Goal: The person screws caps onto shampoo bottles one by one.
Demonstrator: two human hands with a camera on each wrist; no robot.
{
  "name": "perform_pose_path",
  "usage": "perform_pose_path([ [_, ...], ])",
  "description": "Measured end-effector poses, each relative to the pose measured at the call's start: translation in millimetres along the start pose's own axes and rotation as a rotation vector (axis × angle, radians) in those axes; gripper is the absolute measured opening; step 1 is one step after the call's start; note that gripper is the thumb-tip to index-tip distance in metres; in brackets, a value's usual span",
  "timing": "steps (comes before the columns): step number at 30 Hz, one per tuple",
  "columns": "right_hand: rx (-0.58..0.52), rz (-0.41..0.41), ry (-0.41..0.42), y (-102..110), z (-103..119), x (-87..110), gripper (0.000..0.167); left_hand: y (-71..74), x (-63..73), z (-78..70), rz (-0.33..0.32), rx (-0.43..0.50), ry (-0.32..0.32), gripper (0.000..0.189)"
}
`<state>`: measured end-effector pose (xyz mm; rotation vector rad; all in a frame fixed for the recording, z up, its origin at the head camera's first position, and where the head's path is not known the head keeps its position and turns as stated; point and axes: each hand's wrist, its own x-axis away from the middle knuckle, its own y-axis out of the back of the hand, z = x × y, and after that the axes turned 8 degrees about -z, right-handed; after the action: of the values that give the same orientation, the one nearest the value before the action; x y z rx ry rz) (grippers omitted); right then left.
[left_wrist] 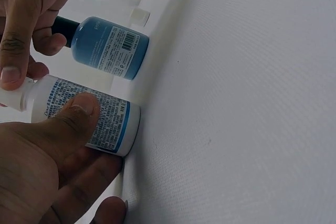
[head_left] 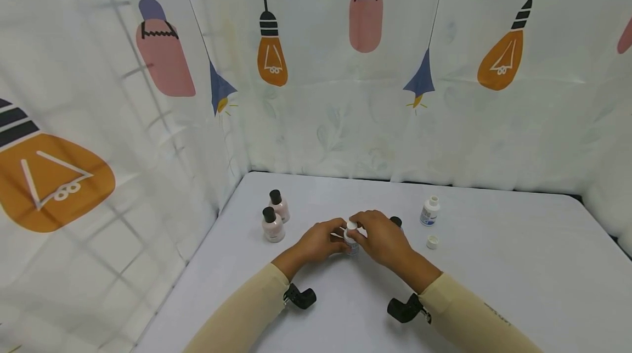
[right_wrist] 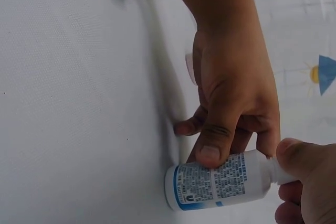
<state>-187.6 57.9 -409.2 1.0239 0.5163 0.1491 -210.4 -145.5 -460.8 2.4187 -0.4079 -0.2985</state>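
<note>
Upright on the table, a small white bottle (head_left: 352,248) with a blue-edged printed label stands between both hands. My left hand (head_left: 322,241) grips its body, the thumb lying across the label in the left wrist view. With thumb and fingers, my right hand (head_left: 384,239) pinches the white cap (head_left: 351,225) at its top. Just past the right hand is a blue bottle (left_wrist: 107,45) with a black cap, mostly hidden in the head view. Farther right stands another white bottle (head_left: 430,212), uncapped, and a loose white cap (head_left: 432,241) lies near it.
Two pale pink bottles, a nearer one (head_left: 273,227) and a farther one (head_left: 279,207), both black-capped, stand at the left of the white table (head_left: 513,265). A patterned curtain (head_left: 316,122) hangs behind and beside the table. Each forearm wears a black wrist camera (head_left: 302,297).
</note>
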Motion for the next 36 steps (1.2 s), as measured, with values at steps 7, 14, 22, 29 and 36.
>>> perform_pose_path([
  [7, -0.008, -0.017, -0.019, -2.9, -0.1, 1.6, 0.049, -0.1, 0.6, -0.3, 0.002, -0.009, -0.002, 0.029],
  [14, -0.049, -0.019, 0.113, 0.4, -5.2, 5.6, 0.044, 0.9, 1.2, -0.9, 0.002, -0.024, -0.001, 0.038],
  [22, -0.002, -0.042, 0.152, 1.7, -4.9, 3.6, 0.028, 3.0, 1.9, -2.1, 0.0, -0.005, -0.021, 0.042],
  [29, 0.04, -0.035, 0.061, -1.6, -2.6, -0.2, 0.031, 2.6, 1.1, -3.4, 0.0, -0.02, -0.012, 0.031],
  [36, 0.026, 0.005, 0.042, -2.1, -3.2, 1.2, 0.048, 1.5, 1.1, -1.7, 0.002, -0.035, -0.023, 0.033],
])
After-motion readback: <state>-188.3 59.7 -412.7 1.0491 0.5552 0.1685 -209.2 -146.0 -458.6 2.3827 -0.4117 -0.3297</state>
